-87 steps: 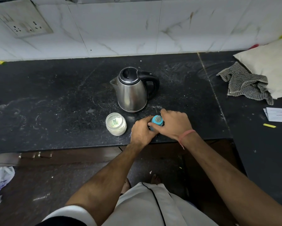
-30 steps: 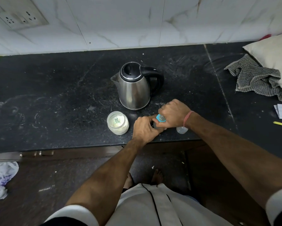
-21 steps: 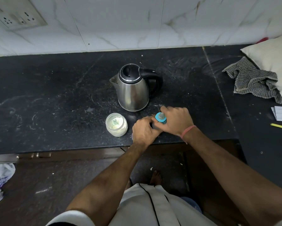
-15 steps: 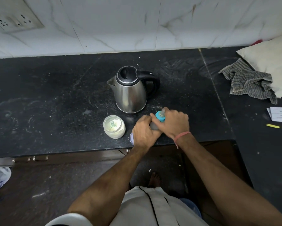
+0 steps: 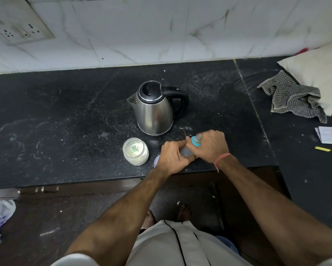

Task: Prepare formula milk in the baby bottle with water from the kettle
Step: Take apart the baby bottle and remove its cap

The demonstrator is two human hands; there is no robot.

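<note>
A baby bottle with a blue collar and clear teat stands near the front edge of the black counter. My left hand grips the bottle's clear body. My right hand grips the blue collar and teat at the top. A steel kettle with a black lid and handle stands just behind the hands. An open glass jar of pale formula powder sits to the left of my left hand. Most of the bottle is hidden by my fingers.
A round lid lies on the counter, partly under my left hand. A checked cloth and a pale cushion lie at the right, with papers and a yellow stick nearby. A wall socket is top left.
Both hands have stayed on the bottle and its blue top, with small shifts of the right hand's grip around the collar. The camera view moved slightly.
</note>
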